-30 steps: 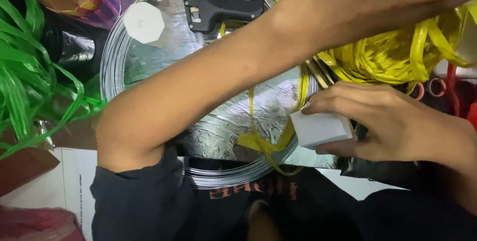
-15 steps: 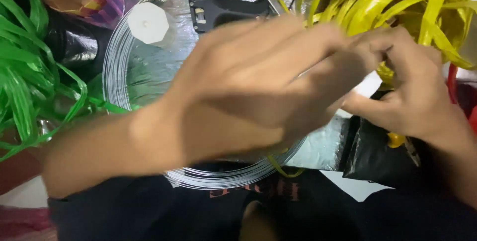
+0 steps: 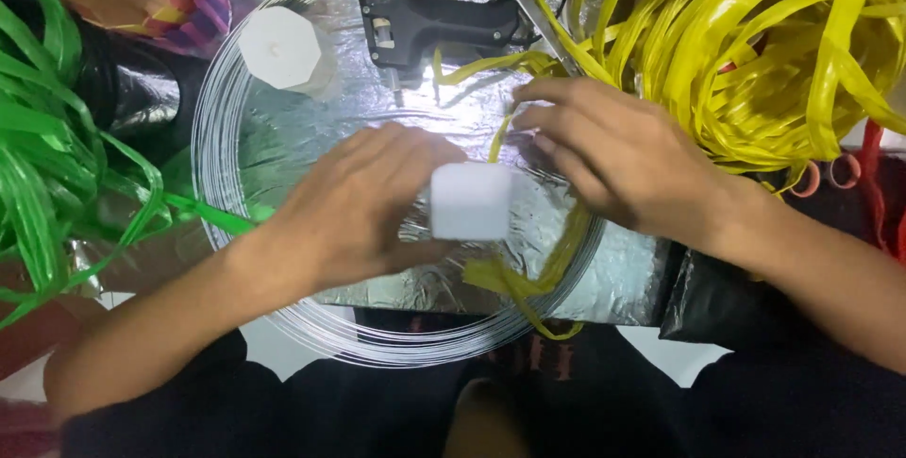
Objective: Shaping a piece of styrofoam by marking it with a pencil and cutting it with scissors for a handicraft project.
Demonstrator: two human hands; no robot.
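Block (image 3: 470,200) on foil (image 3: 566,232) inside wire coil (image 3: 212,137); glue gun (image 3: 425,19) behind, ribbon heap (image 3: 755,52) right (strand heap (image 3: 47,156) left).

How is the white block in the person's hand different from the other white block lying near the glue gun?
The white block in hand looks squarish with flat sides, while the other white block shows an eight-sided top. The first is gripped by the left hand, with a yellow strip running by it; the second lies untouched on the foil sheet, left of the glue gun. The held one looks slightly larger, though it sits nearer the camera. Both are plain white and unwrapped.
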